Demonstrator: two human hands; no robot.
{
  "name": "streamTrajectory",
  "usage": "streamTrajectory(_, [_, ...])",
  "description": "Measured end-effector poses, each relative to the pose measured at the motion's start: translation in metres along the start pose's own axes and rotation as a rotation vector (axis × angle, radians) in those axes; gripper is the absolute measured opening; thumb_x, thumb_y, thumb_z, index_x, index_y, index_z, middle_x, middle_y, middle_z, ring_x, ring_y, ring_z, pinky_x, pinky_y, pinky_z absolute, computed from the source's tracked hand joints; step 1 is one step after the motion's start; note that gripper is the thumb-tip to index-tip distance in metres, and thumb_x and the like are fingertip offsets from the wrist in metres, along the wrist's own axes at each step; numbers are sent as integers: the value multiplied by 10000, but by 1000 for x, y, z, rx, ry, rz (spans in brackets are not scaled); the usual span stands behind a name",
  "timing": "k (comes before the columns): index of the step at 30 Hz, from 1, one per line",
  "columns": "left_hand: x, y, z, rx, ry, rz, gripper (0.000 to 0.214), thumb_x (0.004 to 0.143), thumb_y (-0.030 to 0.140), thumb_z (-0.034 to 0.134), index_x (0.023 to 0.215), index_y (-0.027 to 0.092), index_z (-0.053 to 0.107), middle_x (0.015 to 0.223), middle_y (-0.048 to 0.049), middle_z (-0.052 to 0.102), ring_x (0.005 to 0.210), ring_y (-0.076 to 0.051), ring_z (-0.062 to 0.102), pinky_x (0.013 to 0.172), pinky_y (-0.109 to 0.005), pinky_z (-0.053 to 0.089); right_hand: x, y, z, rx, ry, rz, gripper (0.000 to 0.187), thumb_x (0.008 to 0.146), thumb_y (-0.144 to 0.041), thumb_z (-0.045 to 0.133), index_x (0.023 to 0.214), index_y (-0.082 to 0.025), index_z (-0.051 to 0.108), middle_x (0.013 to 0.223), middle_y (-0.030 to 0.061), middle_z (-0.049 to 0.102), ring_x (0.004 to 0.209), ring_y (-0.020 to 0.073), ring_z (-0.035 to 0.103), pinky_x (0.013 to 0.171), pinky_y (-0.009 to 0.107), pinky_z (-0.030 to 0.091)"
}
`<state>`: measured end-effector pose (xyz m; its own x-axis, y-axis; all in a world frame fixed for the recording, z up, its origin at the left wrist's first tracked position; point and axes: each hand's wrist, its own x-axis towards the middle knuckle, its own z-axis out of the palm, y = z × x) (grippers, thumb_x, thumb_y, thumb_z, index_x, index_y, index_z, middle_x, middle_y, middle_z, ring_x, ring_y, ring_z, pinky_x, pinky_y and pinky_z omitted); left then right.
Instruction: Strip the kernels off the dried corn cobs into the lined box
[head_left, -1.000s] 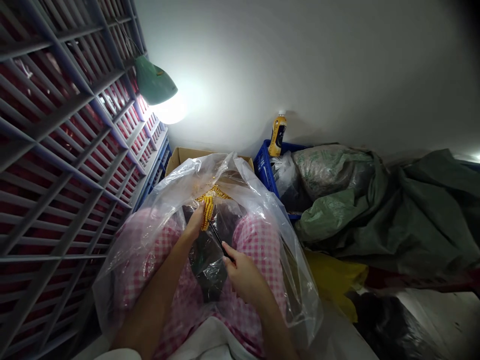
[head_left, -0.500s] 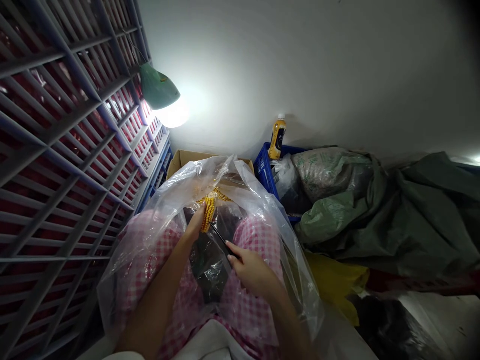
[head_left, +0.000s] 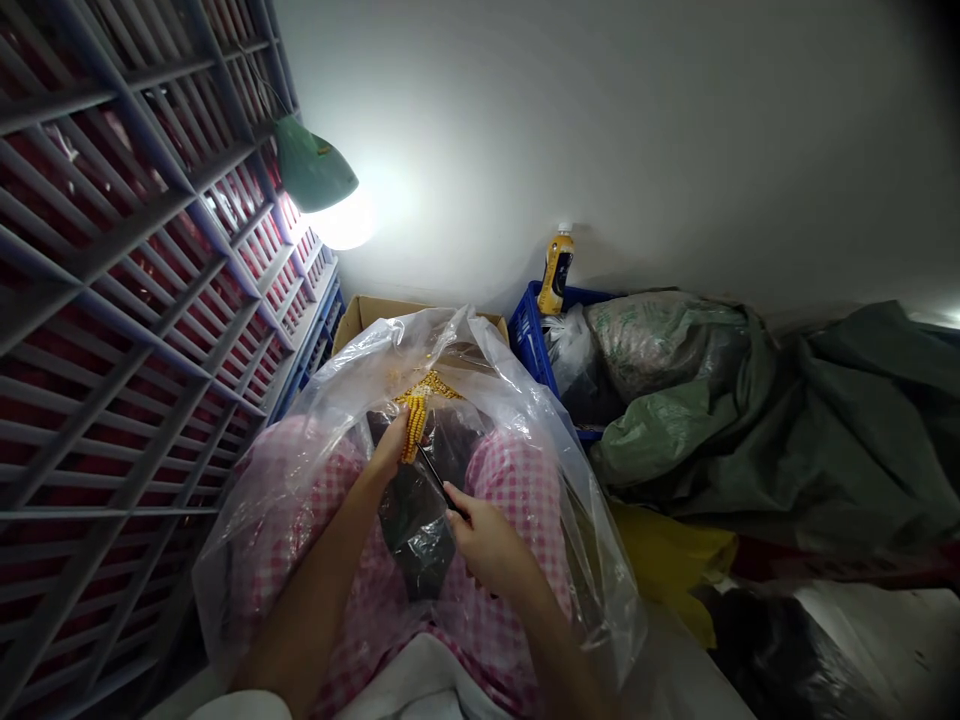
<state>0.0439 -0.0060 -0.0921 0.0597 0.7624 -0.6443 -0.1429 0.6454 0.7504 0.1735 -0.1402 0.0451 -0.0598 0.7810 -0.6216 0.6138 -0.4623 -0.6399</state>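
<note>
My left hand [head_left: 391,447] is closed around a yellow corn cob [head_left: 414,428], held tilted above the lap. In my right hand [head_left: 484,535] is a thin dark rod-like tool [head_left: 433,470], perhaps a screwdriver, though its tip is hidden at the cob. That tip meets the cob's lower right side. Behind the cob, loose corn kernels [head_left: 431,384] lie in a clear plastic bag [head_left: 517,375]. The bag spreads over both knees, which are in pink checked cloth.
A cardboard box [head_left: 360,312] stands behind the bag. Stacked slatted crates [head_left: 142,290] rise at left, with a lit lamp [head_left: 319,180] hanging beside them. At right are a blue basket [head_left: 529,335], a yellow bottle [head_left: 556,270] and a green tarp [head_left: 840,430].
My right hand and the dark tool have shifted slightly left. The cob has turned a little more upright in my left hand, and more kernels show behind it.
</note>
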Motion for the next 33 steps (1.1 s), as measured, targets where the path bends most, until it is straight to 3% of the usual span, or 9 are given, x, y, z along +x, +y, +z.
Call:
streamTrajectory(3, [2, -1, 0, 6, 26, -13, 476, 939, 473, 259, 826, 145, 586, 468, -2, 557, 386, -123, 517, 363, -199, 334, 3, 3, 26, -74, 118, -45, 488, 900, -195, 359, 1380, -172, 443, 1013, 129, 703, 739, 196, 673, 655, 269, 480])
streamTrajectory(7, [3, -1, -1, 10, 62, 22, 463, 943, 458, 258, 886, 137, 588, 490, 4, 564, 415, -125, 539, 382, -200, 350, 1, 3, 39, -144, 175, -50, 502, 897, -160, 348, 1394, -148, 417, 1090, 170, 680, 966, 265, 651, 785, 326, 469])
streamTrajectory(11, [0, 1, -1, 26, 14, 54, 439, 909, 498, 353, 953, 138, 601, 553, 1, 593, 453, -133, 562, 394, -208, 365, -2, -3, 0, -75, 62, -63, 479, 891, -219, 386, 1361, -196, 472, 863, 99, 708, 634, 181, 658, 565, 258, 486])
streamTrajectory(13, [-1, 2, -1, 23, -38, 73, 455, 884, 531, 393, 967, 140, 611, 589, -4, 608, 470, -133, 567, 413, -212, 384, 0, -5, -26, -35, -73, 2, 499, 885, -242, 385, 1382, -246, 438, 625, 9, 623, 366, 116, 511, 361, 210, 387])
streamTrajectory(17, [-2, 2, 0, 8, -74, 73, 443, 857, 545, 446, 938, 142, 611, 605, -5, 608, 485, -126, 571, 421, -203, 387, 10, -5, -50, 32, -203, 49, 522, 872, -221, 393, 1393, -233, 419, 446, -77, 423, 260, 80, 383, 263, 163, 280])
streamTrajectory(25, [-1, -3, -1, -23, -6, 17, 413, 912, 475, 362, 847, 143, 599, 549, 10, 583, 431, -110, 546, 388, -196, 363, 7, 3, -19, 91, -104, 19, 526, 879, -217, 353, 1402, -200, 408, 351, -90, 373, 245, 106, 348, 254, 179, 275])
streamTrajectory(28, [1, -5, -1, -55, 17, 10, 402, 919, 464, 358, 829, 150, 592, 546, 15, 587, 420, -109, 546, 367, -190, 351, 5, 2, -6, 39, -38, 26, 516, 885, -222, 351, 1395, -201, 421, 406, -53, 470, 275, 118, 404, 296, 201, 325])
streamTrajectory(31, [2, -5, 1, -78, 31, -3, 416, 922, 461, 348, 832, 143, 600, 520, 10, 581, 406, -113, 540, 356, -190, 352, 6, 2, 15, -45, 63, -18, 498, 884, -199, 351, 1368, -160, 462, 703, 83, 693, 483, 176, 608, 466, 257, 457])
streamTrajectory(33, [2, -5, 1, -101, 30, -7, 439, 932, 452, 314, 846, 135, 606, 492, 7, 567, 393, -116, 530, 362, -195, 367, 7, 5, 33, -103, 155, -62, 500, 878, -170, 348, 1361, -126, 467, 937, 162, 708, 756, 247, 679, 649, 321, 499])
